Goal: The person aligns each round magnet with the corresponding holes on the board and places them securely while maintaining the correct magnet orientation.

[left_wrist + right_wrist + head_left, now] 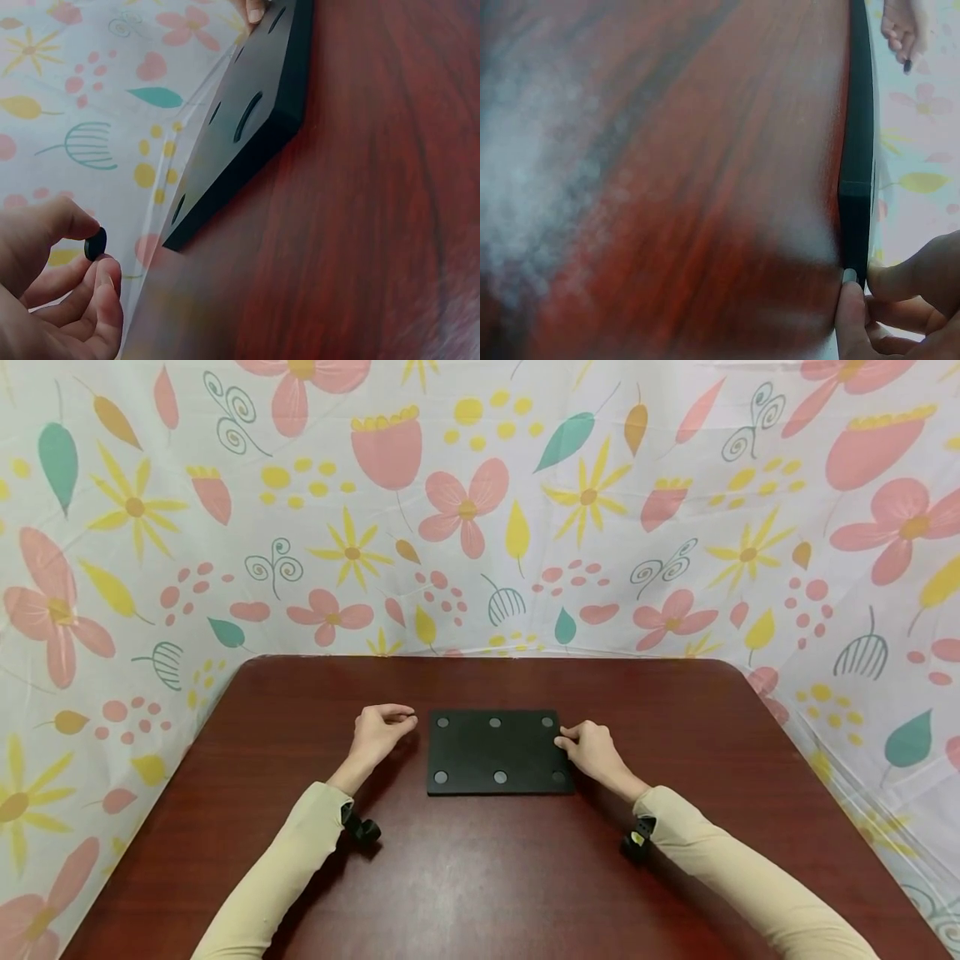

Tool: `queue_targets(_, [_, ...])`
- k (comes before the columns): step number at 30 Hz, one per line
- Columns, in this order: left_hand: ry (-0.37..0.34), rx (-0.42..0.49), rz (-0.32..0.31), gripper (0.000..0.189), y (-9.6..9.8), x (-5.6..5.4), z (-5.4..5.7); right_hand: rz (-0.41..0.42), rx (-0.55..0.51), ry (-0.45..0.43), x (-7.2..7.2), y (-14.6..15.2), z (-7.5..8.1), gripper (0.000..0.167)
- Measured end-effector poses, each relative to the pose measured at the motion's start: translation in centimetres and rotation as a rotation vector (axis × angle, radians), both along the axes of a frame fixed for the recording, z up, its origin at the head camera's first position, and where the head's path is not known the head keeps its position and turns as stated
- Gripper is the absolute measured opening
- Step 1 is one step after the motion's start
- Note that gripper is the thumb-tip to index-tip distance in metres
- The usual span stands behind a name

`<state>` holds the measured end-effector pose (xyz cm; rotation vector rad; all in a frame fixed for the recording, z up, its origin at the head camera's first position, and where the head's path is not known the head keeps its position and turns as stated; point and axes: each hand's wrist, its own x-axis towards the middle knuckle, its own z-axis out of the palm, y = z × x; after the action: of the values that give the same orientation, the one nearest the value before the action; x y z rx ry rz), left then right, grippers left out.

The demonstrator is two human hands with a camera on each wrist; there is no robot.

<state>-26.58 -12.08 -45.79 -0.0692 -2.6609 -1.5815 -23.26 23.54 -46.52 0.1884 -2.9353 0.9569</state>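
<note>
A flat black rectangular board (468, 750) with several round spots in two rows lies on the table. Most of the spots look grey; the near right one is darker. Left of the board, my left hand (377, 733) is raised off the table and pinches a small black disc (95, 244) between thumb and fingers. My right hand (594, 750) grips the board's right edge, thumb on one face and a finger against the side, as the right wrist view shows. That hand partly covers the edge.
The dark red-brown wooden table (465, 877) reaches back to a white floral cloth (480, 585) hanging behind and at both sides. Black wrist cameras (363, 832) are strapped below both cream sleeves (281, 868).
</note>
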Motion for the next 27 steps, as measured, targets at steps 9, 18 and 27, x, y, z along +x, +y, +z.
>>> queue_targets(9, [0.029,0.001,-0.077,0.023,0.7,0.0,0.1,0.001,0.009,0.015,-0.6,0.1,0.1,0.032])
queue_targets(18, [0.023,0.024,-0.139,0.022,1.5,0.1,0.3,0.022,0.014,0.044,-0.4,-0.2,0.7,0.031])
queue_targets(27, [0.023,0.036,-0.246,0.020,2.6,0.8,-0.1,-0.004,0.028,-0.016,-0.3,0.1,0.2,0.032])
